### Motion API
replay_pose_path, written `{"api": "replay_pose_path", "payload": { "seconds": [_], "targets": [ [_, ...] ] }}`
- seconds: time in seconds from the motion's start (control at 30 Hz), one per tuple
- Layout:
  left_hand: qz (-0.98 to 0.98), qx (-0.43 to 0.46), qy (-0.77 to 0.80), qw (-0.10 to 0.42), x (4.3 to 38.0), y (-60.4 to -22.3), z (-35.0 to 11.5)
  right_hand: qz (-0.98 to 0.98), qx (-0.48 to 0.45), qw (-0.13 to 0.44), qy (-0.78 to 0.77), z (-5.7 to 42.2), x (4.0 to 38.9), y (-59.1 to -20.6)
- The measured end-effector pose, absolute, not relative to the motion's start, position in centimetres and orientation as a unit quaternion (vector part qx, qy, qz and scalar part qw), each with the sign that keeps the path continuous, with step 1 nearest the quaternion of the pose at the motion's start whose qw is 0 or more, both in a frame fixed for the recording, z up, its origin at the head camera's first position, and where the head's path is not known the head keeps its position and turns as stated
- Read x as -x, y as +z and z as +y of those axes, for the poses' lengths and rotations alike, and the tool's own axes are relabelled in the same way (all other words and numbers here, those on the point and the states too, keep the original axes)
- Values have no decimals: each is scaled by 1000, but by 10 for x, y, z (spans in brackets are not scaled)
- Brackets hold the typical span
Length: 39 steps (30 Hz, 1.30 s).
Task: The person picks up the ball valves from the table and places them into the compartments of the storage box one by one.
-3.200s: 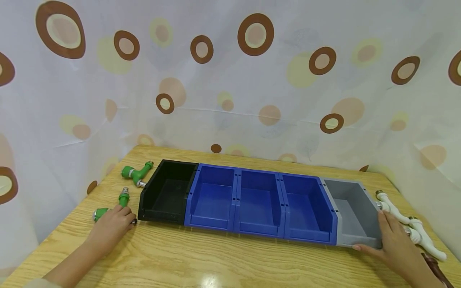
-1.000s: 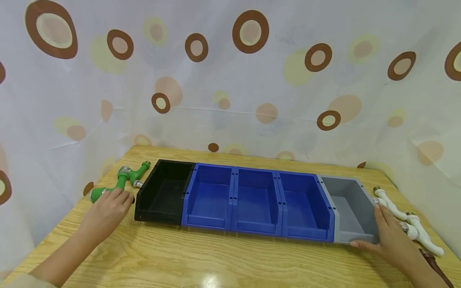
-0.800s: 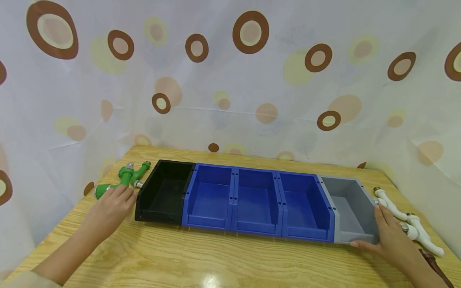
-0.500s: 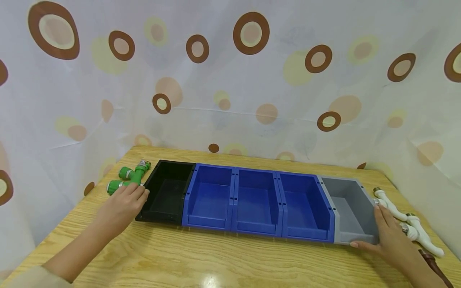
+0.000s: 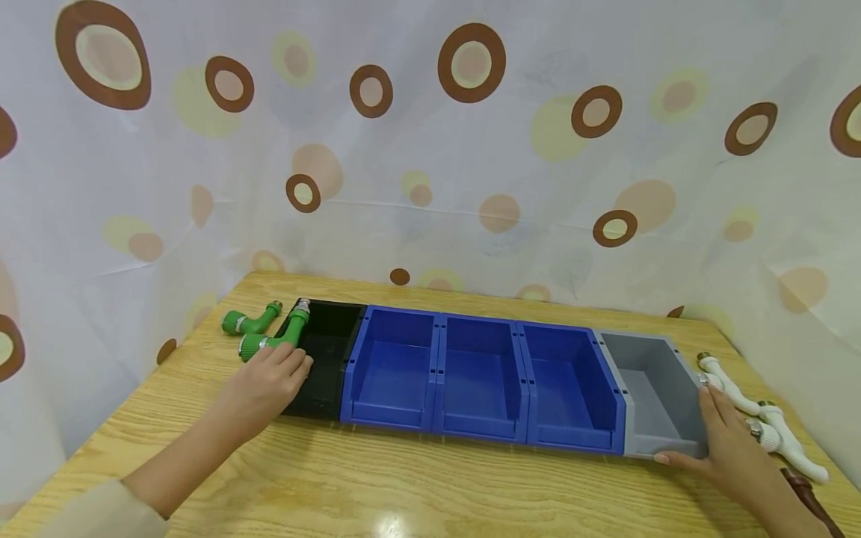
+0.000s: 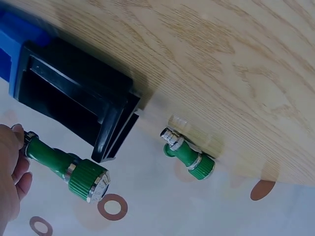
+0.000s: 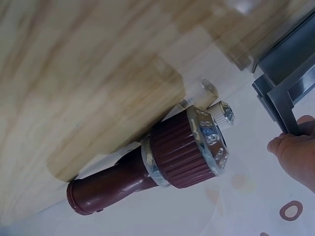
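My left hand (image 5: 269,385) grips a green plastic tap (image 5: 296,329) by its narrow end. In the head view this tap overlaps the left wall of the black bin (image 5: 321,407); the left wrist view shows its ribbed knob (image 6: 89,182) pointing away from the fingers. A second green tap (image 5: 254,323) lies on the table left of that bin. At the far right, my right hand (image 5: 736,448) holds the front right corner of the grey bin (image 5: 649,403), thumb along the front and fingers on the side wall. Inside the bins no items show.
Three blue bins (image 5: 480,373) stand in a row between the black and grey ones. White taps (image 5: 797,444) lie right of the grey bin, with a maroon tap (image 7: 172,152) nearer the front. A patterned curtain (image 5: 430,149) hangs behind the wooden table (image 5: 403,486).
My left hand has lifted the green tap from the table and carried it right, past the other green tap, to the black bin. The right hand stays at the grey bin.
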State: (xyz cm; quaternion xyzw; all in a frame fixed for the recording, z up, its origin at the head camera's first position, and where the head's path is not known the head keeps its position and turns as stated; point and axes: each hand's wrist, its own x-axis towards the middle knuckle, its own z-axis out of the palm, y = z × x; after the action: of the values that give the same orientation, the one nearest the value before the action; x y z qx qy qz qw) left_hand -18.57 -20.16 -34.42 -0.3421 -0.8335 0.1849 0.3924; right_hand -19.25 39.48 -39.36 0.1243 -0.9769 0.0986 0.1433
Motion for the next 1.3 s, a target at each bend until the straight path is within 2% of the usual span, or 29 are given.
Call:
{"api": "replay_pose_path", "payload": {
  "seconds": [0.27,0.5,0.93,1.3],
  "targets": [
    [-820,347,191,412,194,-349,-192,-980,-117,129,94,395,193,-392],
    [-826,353,196,394,199,-349,-182,-981,-112,125,94,395,193,-392],
    [-827,352,199,390,205,-359,-173,-978,-119,138,104,394,191,-394],
    [-837,342,190,383,207,-360,-178,-981,-111,118,108,394,192,-392]
  ]
}}
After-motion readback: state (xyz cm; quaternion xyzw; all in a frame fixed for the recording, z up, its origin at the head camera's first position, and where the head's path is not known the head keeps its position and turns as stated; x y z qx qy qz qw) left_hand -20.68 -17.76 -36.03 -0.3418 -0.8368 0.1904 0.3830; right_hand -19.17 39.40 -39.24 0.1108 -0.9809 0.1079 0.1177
